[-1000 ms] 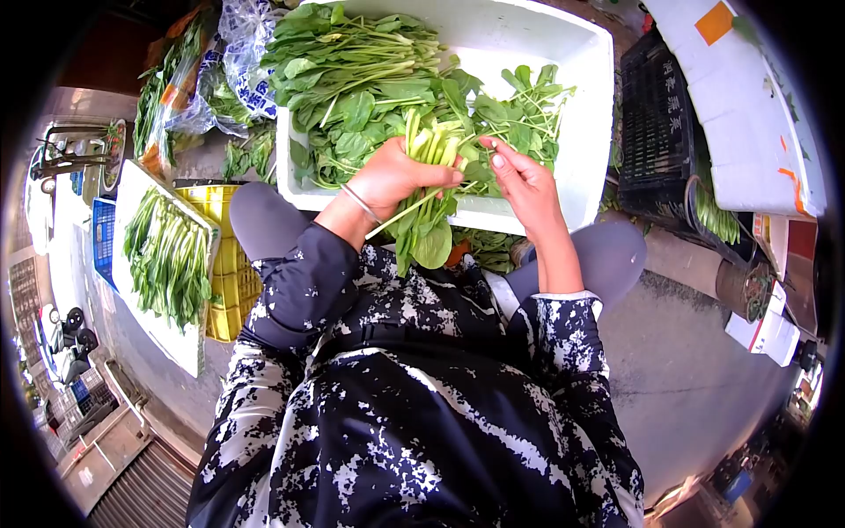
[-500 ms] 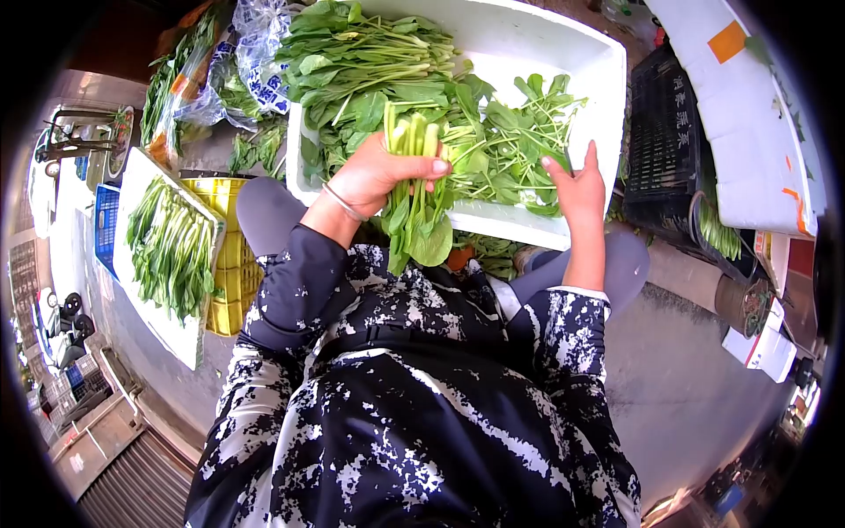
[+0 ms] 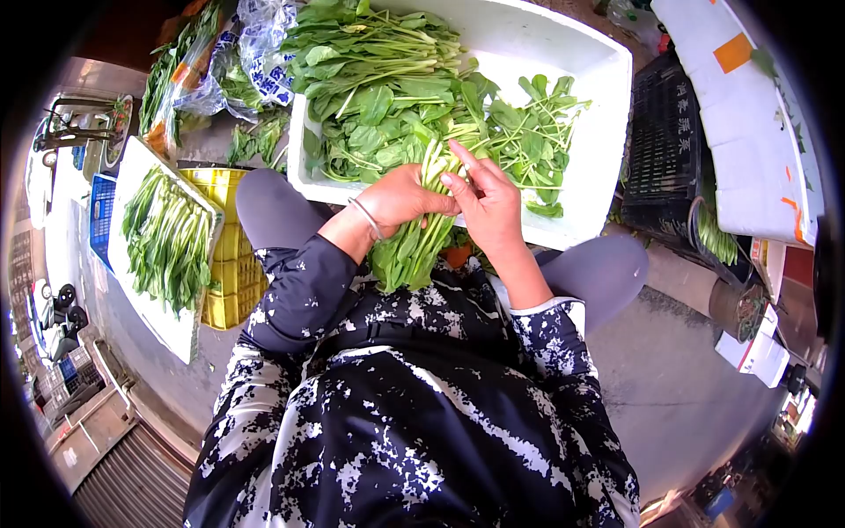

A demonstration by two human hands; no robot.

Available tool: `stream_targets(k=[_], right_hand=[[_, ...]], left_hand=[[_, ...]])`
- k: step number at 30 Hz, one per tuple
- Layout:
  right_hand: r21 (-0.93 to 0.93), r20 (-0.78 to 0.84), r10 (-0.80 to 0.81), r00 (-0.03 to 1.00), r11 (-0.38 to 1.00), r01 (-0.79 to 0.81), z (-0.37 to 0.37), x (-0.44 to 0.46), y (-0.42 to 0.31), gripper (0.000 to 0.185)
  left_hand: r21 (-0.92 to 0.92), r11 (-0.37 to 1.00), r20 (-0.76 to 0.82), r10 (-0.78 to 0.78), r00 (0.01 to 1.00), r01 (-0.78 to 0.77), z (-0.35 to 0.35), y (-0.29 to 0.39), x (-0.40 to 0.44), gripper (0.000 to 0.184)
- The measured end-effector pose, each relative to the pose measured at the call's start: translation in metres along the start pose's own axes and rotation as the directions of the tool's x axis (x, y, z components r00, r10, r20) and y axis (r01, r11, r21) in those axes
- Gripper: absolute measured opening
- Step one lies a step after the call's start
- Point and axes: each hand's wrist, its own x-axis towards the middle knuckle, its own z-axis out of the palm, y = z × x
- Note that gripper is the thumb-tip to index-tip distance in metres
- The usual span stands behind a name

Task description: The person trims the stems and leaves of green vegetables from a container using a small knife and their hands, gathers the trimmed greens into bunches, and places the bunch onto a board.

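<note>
My left hand (image 3: 398,199) is wrapped round a bunch of leafy greens (image 3: 407,257), with the pale stem ends pointing up and the leaves hanging toward my lap. From the right, my right hand (image 3: 495,209) meets the bunch, its thumb and fingers on the stems just above my left thumb. Part of the stems is hidden behind the fingers. Just beyond both hands stands a white foam box (image 3: 591,132) with a thick pile of greens (image 3: 378,66) at its left and looser stalks (image 3: 532,132) at its right.
To the left, a white foam tray (image 3: 141,273) of greens rests by a yellow crate (image 3: 233,255). Plastic bags (image 3: 264,62) lie at the upper left. A black crate (image 3: 660,145) and another white foam box (image 3: 766,132) stand at the right.
My right hand has come left from the box's right side onto the stems. My left hand has lowered the bunch slightly toward me and tilted it.
</note>
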Motion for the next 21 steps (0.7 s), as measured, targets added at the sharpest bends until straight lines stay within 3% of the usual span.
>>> stream_targets(k=[3, 5, 7, 9, 10, 14, 17, 19, 21], right_hand=[[-0.032, 0.011, 0.007, 1.000, 0.999, -0.006, 0.001, -0.004, 0.002, 0.032], [0.064, 0.067, 0.152, 0.986, 0.986, -0.157, 0.000, -0.007, -0.002, 0.028], [0.006, 0.066, 0.109, 0.992, 0.994, -0.110, 0.002, -0.006, 0.005, 0.026], [0.061, -0.049, -0.044, 0.998, 0.997, 0.047, 0.006, -0.003, 0.010, 0.029], [0.067, 0.026, 0.113, 0.993, 0.991, -0.115, 0.002, -0.003, 0.003, 0.035], [0.059, 0.080, 0.088, 0.993, 0.994, -0.093, 0.005, -0.003, 0.007, 0.044], [0.058, 0.142, 0.186, 0.972, 0.979, -0.196, 0.001, -0.002, 0.004, 0.037], [0.047, 0.132, 0.134, 0.982, 0.989, -0.141, -0.002, -0.003, 0.004, 0.029], [0.051, 0.113, 0.089, 0.990, 0.994, -0.096, -0.001, -0.002, 0.006, 0.024]], left_hand=[[-0.021, 0.999, -0.019, -0.029, 0.999, 0.028, 0.001, -0.002, -0.002, 0.018], [-0.094, 0.987, 0.130, -0.121, 0.984, 0.134, -0.002, -0.002, -0.004, 0.019], [-0.104, 0.988, 0.130, -0.101, 0.986, 0.115, -0.001, -0.004, -0.007, 0.020], [-0.102, 0.987, 0.123, -0.115, 0.986, 0.128, 0.001, -0.003, -0.008, 0.021], [-0.094, 0.990, 0.135, -0.093, 0.986, 0.107, 0.002, -0.002, -0.009, 0.021], [-0.061, 0.996, 0.146, -0.062, 0.987, 0.072, 0.003, -0.009, -0.005, 0.021], [-0.042, 0.992, 0.188, -0.110, 0.976, 0.120, 0.004, -0.007, -0.006, 0.022], [-0.064, 0.993, 0.210, -0.088, 0.974, 0.103, 0.000, -0.006, -0.009, 0.025], [-0.288, 0.947, 0.207, -0.087, 0.974, 0.146, -0.001, -0.004, -0.012, 0.030]])
